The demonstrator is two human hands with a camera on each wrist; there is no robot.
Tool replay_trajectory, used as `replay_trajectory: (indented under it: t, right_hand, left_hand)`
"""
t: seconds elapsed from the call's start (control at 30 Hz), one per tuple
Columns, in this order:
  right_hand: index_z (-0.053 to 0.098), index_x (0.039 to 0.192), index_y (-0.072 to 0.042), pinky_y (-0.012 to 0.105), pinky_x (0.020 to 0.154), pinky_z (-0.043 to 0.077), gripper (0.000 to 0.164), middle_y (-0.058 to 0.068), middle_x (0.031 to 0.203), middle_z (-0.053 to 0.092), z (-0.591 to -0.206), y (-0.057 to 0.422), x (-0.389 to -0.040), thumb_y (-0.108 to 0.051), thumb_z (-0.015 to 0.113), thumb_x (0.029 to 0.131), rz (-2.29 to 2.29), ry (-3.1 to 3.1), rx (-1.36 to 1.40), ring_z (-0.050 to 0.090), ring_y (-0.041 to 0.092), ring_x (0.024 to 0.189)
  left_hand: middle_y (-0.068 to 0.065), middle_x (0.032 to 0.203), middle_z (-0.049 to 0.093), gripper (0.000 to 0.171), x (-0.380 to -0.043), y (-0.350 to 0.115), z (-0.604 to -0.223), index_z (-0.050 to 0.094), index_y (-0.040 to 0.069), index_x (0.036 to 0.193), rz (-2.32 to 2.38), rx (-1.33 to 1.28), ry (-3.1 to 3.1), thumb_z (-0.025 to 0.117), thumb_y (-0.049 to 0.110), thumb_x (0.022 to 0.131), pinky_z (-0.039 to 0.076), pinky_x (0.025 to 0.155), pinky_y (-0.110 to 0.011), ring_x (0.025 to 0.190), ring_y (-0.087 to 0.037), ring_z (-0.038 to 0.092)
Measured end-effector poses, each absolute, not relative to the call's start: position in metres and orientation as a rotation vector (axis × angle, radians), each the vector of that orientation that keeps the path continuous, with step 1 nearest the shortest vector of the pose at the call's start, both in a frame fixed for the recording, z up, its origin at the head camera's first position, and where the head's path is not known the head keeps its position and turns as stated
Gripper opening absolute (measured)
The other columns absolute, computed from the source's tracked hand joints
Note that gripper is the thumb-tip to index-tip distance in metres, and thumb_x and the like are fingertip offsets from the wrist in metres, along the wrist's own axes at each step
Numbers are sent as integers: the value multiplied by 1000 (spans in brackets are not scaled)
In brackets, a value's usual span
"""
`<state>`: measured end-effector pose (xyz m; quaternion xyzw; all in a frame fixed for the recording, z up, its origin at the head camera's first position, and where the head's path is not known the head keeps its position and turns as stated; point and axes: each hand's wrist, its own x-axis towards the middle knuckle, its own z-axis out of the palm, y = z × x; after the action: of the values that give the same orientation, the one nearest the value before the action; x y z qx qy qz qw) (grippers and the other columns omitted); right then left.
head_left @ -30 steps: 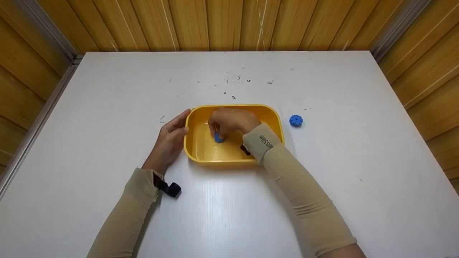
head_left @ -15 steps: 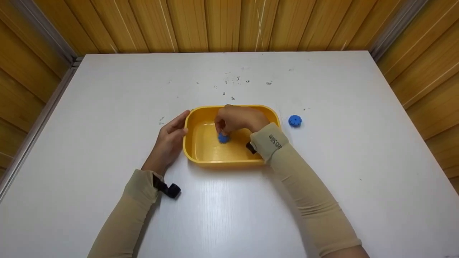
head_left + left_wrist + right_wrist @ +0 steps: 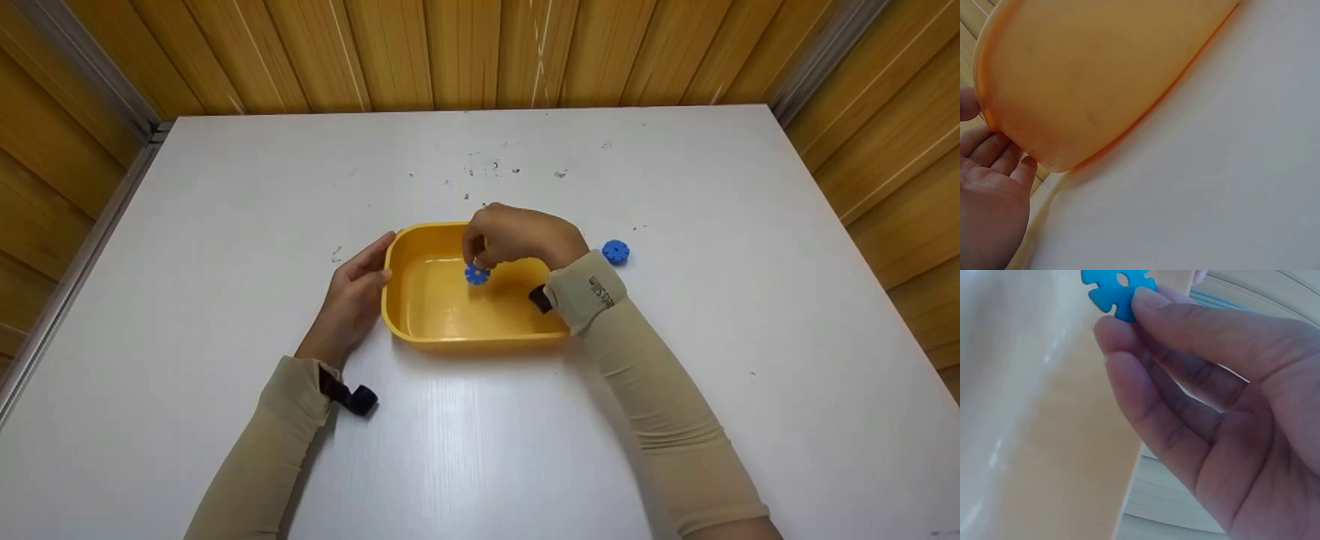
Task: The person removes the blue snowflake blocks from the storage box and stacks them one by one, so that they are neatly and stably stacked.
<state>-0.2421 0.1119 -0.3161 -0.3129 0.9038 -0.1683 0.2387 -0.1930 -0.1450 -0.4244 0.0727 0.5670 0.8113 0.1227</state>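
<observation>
A blue notched disc point(image 3: 477, 274) with a centre hole is pinched between the thumb and forefinger of my right hand point(image 3: 517, 234), above the floor of a yellow plastic basin point(image 3: 450, 343). In the right wrist view the notched disc point(image 3: 1112, 293) is partly cut off by the frame's top edge, and the other fingers are bent below it. My left hand point(image 3: 352, 296) holds the basin's left side, its thumb at the rim. The left wrist view has these fingers point(image 3: 994, 151) against the outside of the basin's wall point(image 3: 1100, 84).
A second blue notched piece point(image 3: 616, 252), apparently thicker, lies on the white table point(image 3: 750, 300) just right of the basin. Small dark marks dot the tabletop behind the basin. Wood-look panels point(image 3: 465, 52) stand at the back and both sides.
My right hand has lifted the blue disc off the basin floor, moving a little right and back. The left hand stays at the basin's left side.
</observation>
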Motion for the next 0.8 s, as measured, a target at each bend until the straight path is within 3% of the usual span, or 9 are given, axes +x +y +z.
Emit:
replay_trajectory:
  t: [0.47,0.8]
  right_hand:
    - [76,103,-4,32,84,58,12,9,101,76,-301,141,-239,-5,67,96,-632,2511,-853,65,20,87]
    - [77,106,0,39,90,61,14,12,105,78,-296,162,-237,-3,67,96,-692,2590,-898,72,25,95]
  left_hand:
    - [-5,169,30,60,-192,-147,-424,31,5,160,2358,219,1676,43,-4,101,33,124,-29,156,-17,30]
    - [-4,168,33,60,-192,-149,-424,32,6,160,2363,214,1673,45,-4,101,36,121,-27,154,-18,34]
